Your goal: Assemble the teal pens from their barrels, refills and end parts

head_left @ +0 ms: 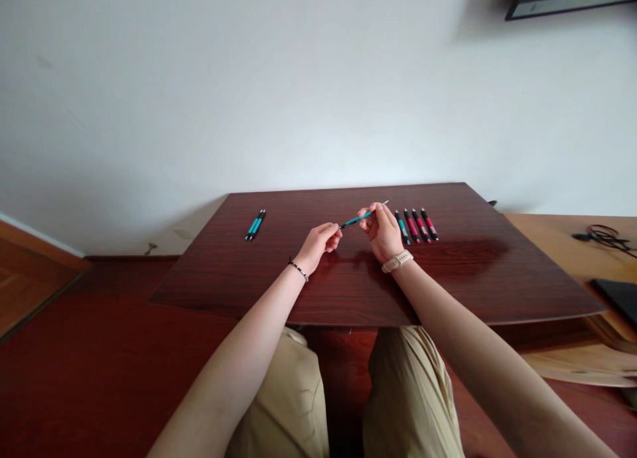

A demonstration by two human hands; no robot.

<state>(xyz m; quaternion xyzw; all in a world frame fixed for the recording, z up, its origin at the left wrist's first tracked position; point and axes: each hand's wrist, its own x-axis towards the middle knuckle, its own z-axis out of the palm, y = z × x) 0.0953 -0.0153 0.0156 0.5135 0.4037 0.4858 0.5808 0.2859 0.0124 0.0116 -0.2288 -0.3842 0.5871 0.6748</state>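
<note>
I see both hands raised just above the dark wooden tabletop (448, 272), sharing one teal pen (359, 218). My right hand (384, 232) is closed around its upper part, thin tip pointing up and right, while my left hand (318, 241) pinches the dark lower end between fingertips. Just right of the right hand lies a row of four pens (417, 225), one teal, three red. Two more teal pens (255, 224) lie together, well apart on the left.
</note>
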